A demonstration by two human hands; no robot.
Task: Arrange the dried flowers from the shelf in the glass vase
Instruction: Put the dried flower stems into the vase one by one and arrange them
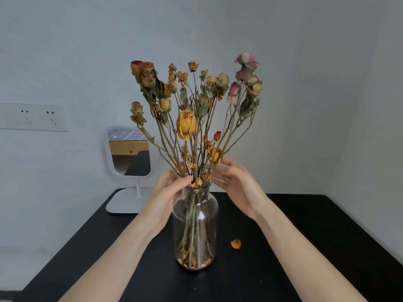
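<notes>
The dried flowers (192, 101) stand in the glass vase (195, 225) on the table (305, 236), stems near vertical, heads fanning upward. They look light and brittle, so hold them low on the stems. The left hand (172, 186) grips the stems at the vase mouth; the right hand (233, 179) is spread flat beside them

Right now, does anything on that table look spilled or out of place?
Yes. One loose orange petal lies on the black table, right of the glass vase, apart from it. More broken petal bits sit at the vase's bottom. The vase stands upright, flowers inside.
</notes>
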